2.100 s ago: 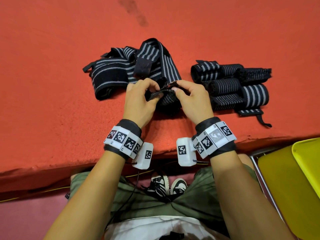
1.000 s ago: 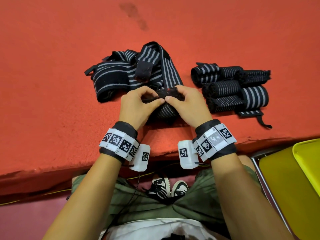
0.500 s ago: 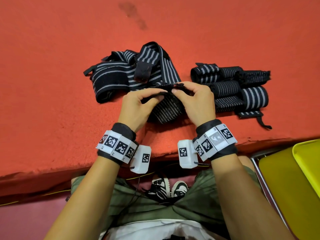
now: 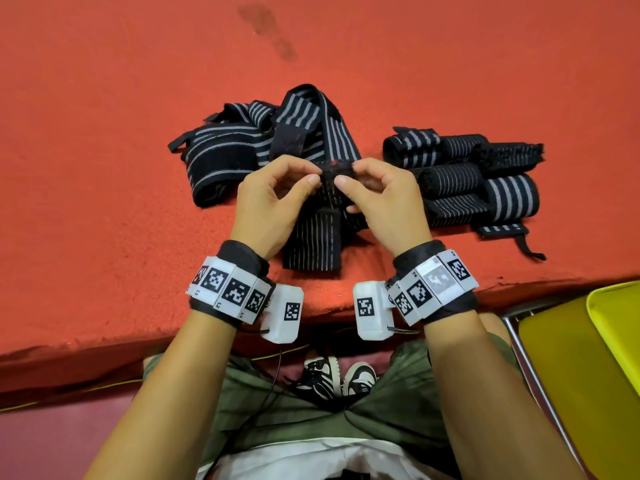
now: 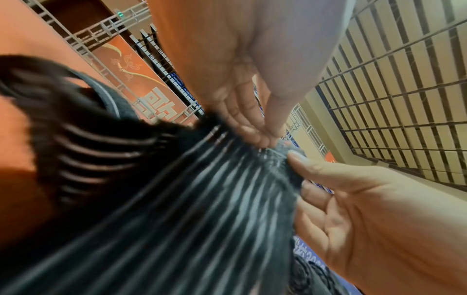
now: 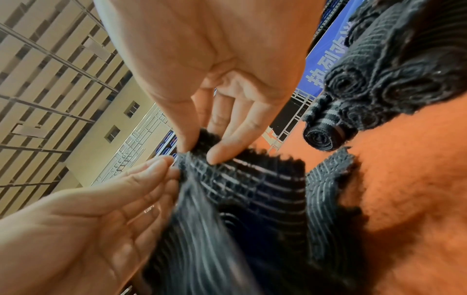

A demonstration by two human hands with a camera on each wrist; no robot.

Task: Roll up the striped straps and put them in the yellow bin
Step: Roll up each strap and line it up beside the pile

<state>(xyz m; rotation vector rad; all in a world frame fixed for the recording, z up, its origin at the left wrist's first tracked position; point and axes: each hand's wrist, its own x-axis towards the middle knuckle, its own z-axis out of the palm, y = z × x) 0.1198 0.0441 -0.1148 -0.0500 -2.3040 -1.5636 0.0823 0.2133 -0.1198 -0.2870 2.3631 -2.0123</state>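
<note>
**Currently: one strap in hand, end pinched for rolling**

Head view. Landmark: the strap in hand [image 4: 317, 233], black with thin pale stripes, lying on the red mat [image 4: 104, 168] with its near end toward the mat's edge.
- Left hand [image 4: 270, 202]: thumb and forefinger pinch the strap's far end, which is lifted off the mat.
- Right hand [image 4: 384, 202]: pinches the same end from the opposite side. Judged purpose: both hands square up the end so the first turn of the roll starts tight and even.
- Loose pile of straps [image 4: 263, 150]: behind and left of the held strap, unrolled, overlapping; judged to be awaiting their turn.
- Rolled straps [image 4: 478, 181]: right of the held strap, several bundles side by side, one tail trailing toward the mat's edge; none is in the bin yet.
- Yellow bin [image 4: 588, 375]: well right of and below the held strap, off the mat, beside the person's right leg, only partly in frame; judged to sit within reach of the right hand.

Left wrist view. The strap [image 5: 189, 209] is blurred; left fingers [image 5: 252, 127] close on its end, and the right thumb [image 5: 328, 171] presses the same edge from beside.

Right wrist view. Right fingers [image 6: 227, 147] grip the strap's folded end [image 6: 242, 179]; left fingertips [image 6: 156, 167] touch it just beside. Coiled ends of the rolled straps [image 6: 366, 93] show beyond.
</note>
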